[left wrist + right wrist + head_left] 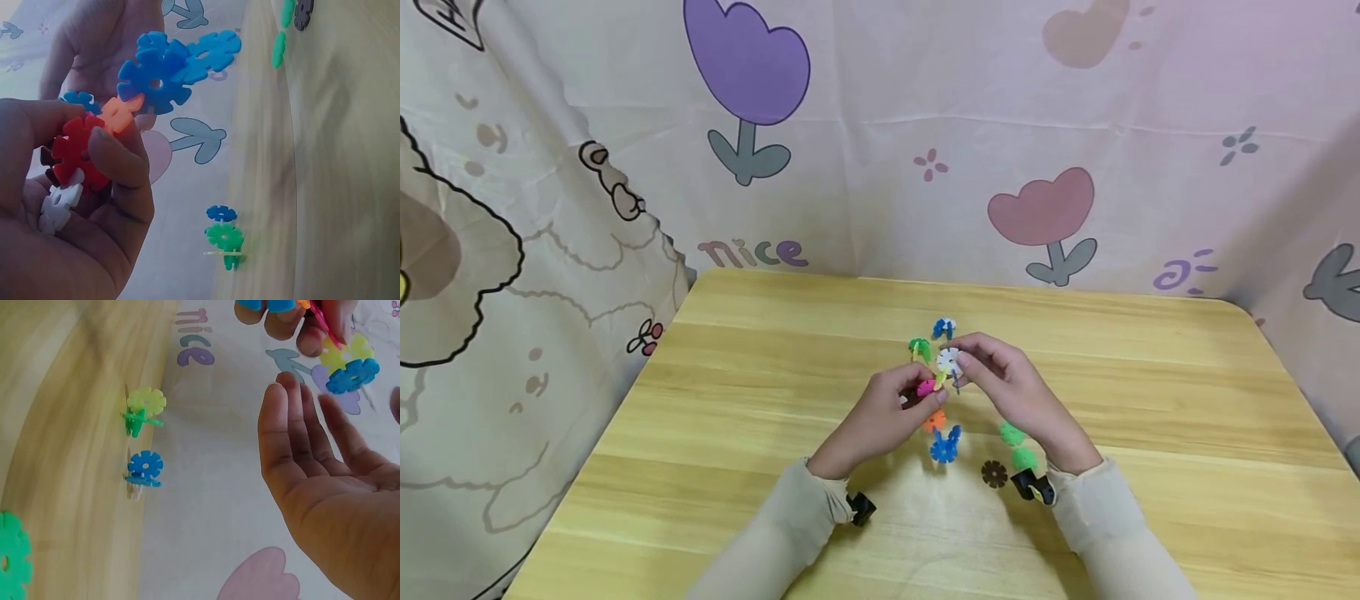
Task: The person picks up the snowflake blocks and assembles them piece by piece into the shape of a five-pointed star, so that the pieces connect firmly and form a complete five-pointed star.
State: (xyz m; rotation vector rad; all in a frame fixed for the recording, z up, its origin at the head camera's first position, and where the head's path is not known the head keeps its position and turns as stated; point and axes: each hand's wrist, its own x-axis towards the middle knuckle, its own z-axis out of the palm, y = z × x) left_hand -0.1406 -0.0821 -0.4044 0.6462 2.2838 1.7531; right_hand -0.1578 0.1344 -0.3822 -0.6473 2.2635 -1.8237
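Observation:
My left hand [876, 421] pinches a joined cluster of notched plastic flower discs between thumb and fingers. In the left wrist view the cluster shows a red disc [75, 153] under the thumb, an orange disc [117, 115], blue discs [140, 75] jutting outward and a white disc [59, 209] by the palm. A pink disc [927, 388] and a yellow disc [347, 350] belong to it too. My right hand [1018, 396] is beside a white disc [949, 360] on the cluster's far side. Its fingers look extended in the right wrist view, thumb apart, near a blue disc [353, 376].
On the wooden table [700, 450], a green-and-yellow disc cluster [919, 348] and a blue-and-white one [944, 326] stand beyond my hands. Loose green discs [1024, 458] and a brown disc [995, 474] lie near my right wrist. A printed cloth [880, 100] hangs behind.

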